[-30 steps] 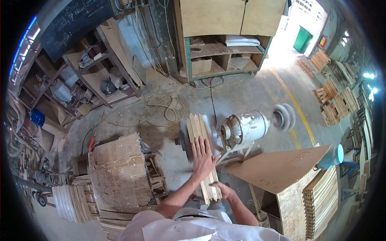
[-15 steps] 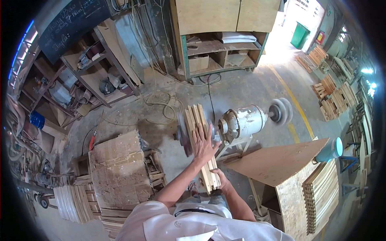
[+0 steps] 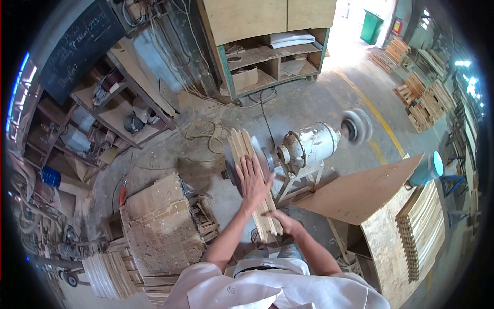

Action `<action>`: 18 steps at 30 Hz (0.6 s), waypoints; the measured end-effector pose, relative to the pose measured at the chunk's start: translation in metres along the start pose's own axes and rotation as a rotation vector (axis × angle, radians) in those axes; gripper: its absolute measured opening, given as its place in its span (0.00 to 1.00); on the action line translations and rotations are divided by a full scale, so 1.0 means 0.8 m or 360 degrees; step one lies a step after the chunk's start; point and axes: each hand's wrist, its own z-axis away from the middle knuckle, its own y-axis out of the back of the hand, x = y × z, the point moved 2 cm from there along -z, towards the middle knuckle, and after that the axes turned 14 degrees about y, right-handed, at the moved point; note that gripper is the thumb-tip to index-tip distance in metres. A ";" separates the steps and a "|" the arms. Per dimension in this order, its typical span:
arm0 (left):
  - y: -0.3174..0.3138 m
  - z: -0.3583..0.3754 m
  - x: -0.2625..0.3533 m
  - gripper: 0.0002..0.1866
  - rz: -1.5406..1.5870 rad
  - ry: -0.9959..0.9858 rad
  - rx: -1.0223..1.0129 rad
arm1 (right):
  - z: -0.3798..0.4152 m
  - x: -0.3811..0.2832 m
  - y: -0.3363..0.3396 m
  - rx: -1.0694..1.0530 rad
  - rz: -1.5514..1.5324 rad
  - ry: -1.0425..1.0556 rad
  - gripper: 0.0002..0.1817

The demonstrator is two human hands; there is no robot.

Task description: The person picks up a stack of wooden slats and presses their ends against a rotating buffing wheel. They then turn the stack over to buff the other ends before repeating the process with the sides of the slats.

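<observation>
A bundle of several long, pale wooden strips lies against the blurred wheel on the shaft of a worn white motor. My left hand rests flat on top of the strips, fingers stretched along them and thumb out to the right. Closer to my body, my right hand grips the right edge of the bundle by its near end; some of its fingers are hidden. Most of the wheel sits under and behind the wood.
Another blurred wheel is on the motor's far right end. A cardboard-topped stand is at left. At right, a tilted brown board stands by a table stacked with wooden strips. A hose lies on the floor.
The whole view has shifted somewhat. The bundle's far end has swung slightly left, and both hands have moved with it. My left hand is still flat on the wood.
</observation>
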 end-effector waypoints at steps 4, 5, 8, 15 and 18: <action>-0.016 -0.061 -0.037 0.48 -0.0103 -0.0068 0.0076 | -0.062 -0.055 -0.020 0.0055 0.0308 0.0111 0.31; -0.021 -0.065 -0.044 0.48 -0.0123 -0.0093 0.0071 | -0.065 -0.063 -0.026 0.0066 0.0359 0.0123 0.31; -0.019 -0.068 -0.049 0.46 -0.0152 -0.0170 0.0102 | -0.077 -0.053 -0.015 0.0086 0.0474 0.0232 0.33; -0.012 0.018 -0.032 0.46 -0.0139 -0.0511 -0.0233 | 0.008 -0.004 0.018 0.0018 0.0933 0.0348 0.35; -0.003 0.053 -0.026 0.48 -0.0098 -0.0790 -0.0507 | 0.043 0.020 0.036 0.0005 0.0753 0.0171 0.36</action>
